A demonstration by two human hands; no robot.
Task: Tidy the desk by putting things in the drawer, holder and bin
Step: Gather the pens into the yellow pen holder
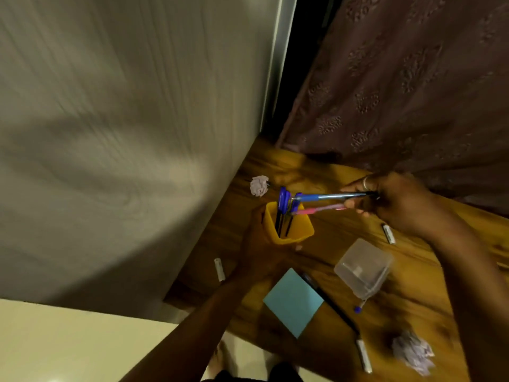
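Note:
My left hand grips a yellow pen holder above the wooden desk. Several blue-capped pens stand in it. My right hand holds a blue pen and a pink pen by their back ends, lying nearly level with their tips at the holder's mouth. Crumpled paper balls lie beyond the holder and at the near right.
A clear plastic box lies tipped on the desk, with a light blue sticky pad and a black pen beside it. White batteries lie scattered. A wall is left, a curtain behind.

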